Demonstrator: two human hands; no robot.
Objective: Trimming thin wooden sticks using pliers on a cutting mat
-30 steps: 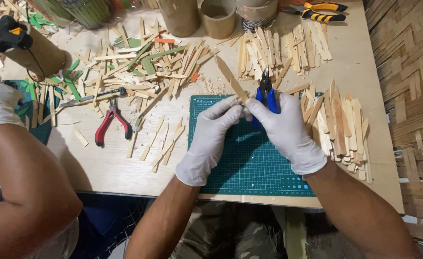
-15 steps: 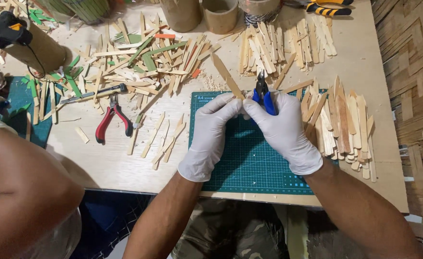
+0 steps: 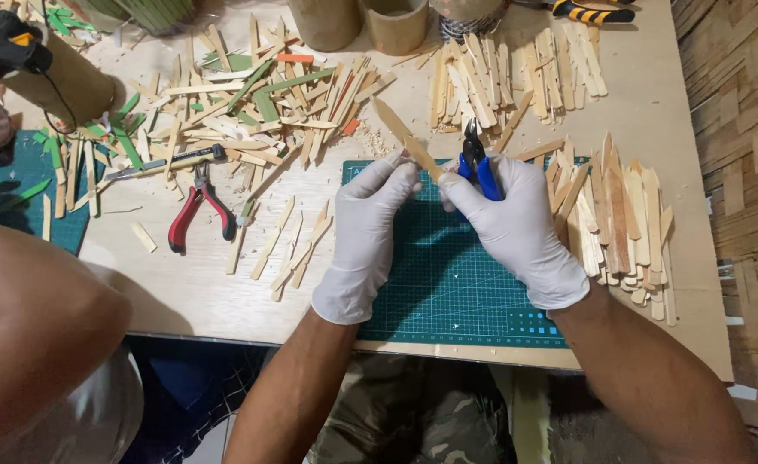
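Both my hands wear white gloves and meet over a green cutting mat (image 3: 447, 283). My left hand (image 3: 366, 232) pinches the near end of a flat wooden stick (image 3: 400, 133) that slants away to the upper left. My right hand (image 3: 516, 228) grips blue-handled cutters (image 3: 475, 159), jaws pointing away from me, and its fingertips also touch the stick. The cutter jaws stand just right of the stick.
Loose wooden and green sticks (image 3: 258, 103) litter the table. Red-handled pliers (image 3: 197, 206) lie left of the mat. Cut stick piles (image 3: 624, 215) sit to the right. Bamboo cups (image 3: 396, 21) stand at the back. Another person's arm (image 3: 35, 318) fills the lower left.
My hands have stayed together over the mat with the stick and cutters. The other person's gloved hand has left the view on the left.
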